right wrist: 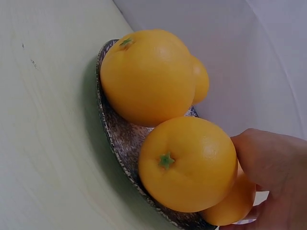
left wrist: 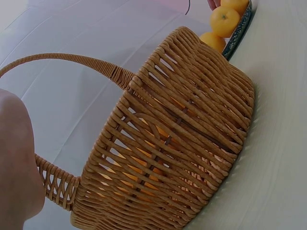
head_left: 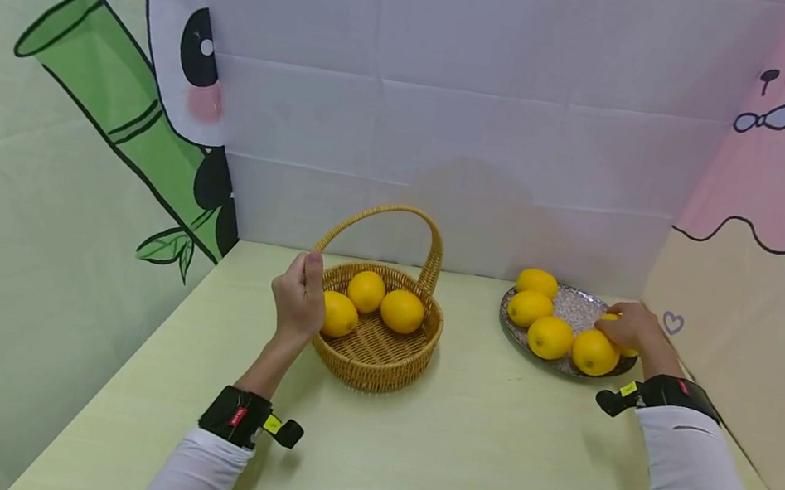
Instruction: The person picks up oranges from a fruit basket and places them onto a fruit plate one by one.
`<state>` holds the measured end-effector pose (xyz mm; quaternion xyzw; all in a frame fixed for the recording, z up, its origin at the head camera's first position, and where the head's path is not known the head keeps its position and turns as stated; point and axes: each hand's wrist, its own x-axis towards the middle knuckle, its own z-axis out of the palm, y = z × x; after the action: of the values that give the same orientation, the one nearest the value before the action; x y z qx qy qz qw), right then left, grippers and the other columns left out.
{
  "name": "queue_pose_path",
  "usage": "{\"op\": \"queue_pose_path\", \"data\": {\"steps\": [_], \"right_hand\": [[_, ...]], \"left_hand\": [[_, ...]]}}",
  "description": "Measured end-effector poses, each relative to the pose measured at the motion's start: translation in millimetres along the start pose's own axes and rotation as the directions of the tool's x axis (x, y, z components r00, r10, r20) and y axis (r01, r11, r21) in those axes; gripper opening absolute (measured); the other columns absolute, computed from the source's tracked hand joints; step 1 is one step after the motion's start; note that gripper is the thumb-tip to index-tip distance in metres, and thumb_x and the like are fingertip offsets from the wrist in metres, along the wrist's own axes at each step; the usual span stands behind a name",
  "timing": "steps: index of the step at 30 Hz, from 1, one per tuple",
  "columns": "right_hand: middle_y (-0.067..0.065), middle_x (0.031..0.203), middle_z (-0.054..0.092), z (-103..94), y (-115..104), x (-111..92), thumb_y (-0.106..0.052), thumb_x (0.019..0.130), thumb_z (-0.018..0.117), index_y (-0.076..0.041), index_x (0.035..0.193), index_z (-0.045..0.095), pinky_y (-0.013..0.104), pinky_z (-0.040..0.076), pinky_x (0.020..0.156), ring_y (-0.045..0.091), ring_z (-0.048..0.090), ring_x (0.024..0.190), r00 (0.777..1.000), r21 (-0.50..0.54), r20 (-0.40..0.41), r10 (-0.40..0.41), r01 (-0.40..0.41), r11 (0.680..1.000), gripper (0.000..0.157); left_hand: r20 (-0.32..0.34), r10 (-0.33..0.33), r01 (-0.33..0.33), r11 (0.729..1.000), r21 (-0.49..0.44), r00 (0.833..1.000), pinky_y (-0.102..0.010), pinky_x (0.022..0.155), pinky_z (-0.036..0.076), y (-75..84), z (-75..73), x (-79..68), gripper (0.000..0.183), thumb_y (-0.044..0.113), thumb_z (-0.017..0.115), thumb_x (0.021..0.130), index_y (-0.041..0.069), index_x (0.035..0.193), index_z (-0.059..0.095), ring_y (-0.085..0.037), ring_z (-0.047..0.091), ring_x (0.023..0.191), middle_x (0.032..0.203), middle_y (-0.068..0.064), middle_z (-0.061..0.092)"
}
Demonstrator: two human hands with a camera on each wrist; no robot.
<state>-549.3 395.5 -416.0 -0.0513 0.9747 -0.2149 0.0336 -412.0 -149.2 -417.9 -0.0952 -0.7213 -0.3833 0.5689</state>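
My left hand point(head_left: 300, 296) grips the handle point(head_left: 384, 210) of a round wicker basket point(head_left: 374, 375) on the table. Three oranges point(head_left: 401, 312) lie inside it; in the left wrist view they show only through gaps in the weave. At the right, my right hand point(head_left: 638, 330) holds an orange point(right wrist: 236, 200) at the right side of a dark speckled plate point(head_left: 575, 306). That orange is mostly hidden by my fingers in the head view. Several other oranges point(head_left: 549, 337) rest along the plate's left and front rim, one point(right wrist: 188, 164) right beside my thumb.
Both basket and plate stand toward the back of the pale table point(head_left: 439, 452). A white cloth backdrop point(head_left: 470, 122) rises behind them, with a printed panda at left and a pink bear at right. The right wall point(head_left: 765, 331) runs close beside my right arm.
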Motion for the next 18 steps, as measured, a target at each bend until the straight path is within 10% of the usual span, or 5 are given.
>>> {"op": "queue_pose_path", "data": {"steps": [18], "right_hand": [[0.044, 0.139, 0.040, -12.1, -9.7, -9.7, -0.040, 0.106, 0.049, 0.015, 0.146, 0.040, 0.068, 0.042, 0.097, 0.056, 0.044, 0.116, 0.999, -0.022, 0.047, -0.022, 0.023, 0.999, 0.069]], "left_hand": [[0.012, -0.025, 0.025, 1.000, -0.002, 1.000, -0.024, 0.041, 0.014, -4.1, 0.0, -2.0, 0.060, 0.046, 0.036, 0.112, 0.006, 0.067, 0.038, -0.015, 0.022, 0.043, 0.053, -0.002, 0.029]]}}
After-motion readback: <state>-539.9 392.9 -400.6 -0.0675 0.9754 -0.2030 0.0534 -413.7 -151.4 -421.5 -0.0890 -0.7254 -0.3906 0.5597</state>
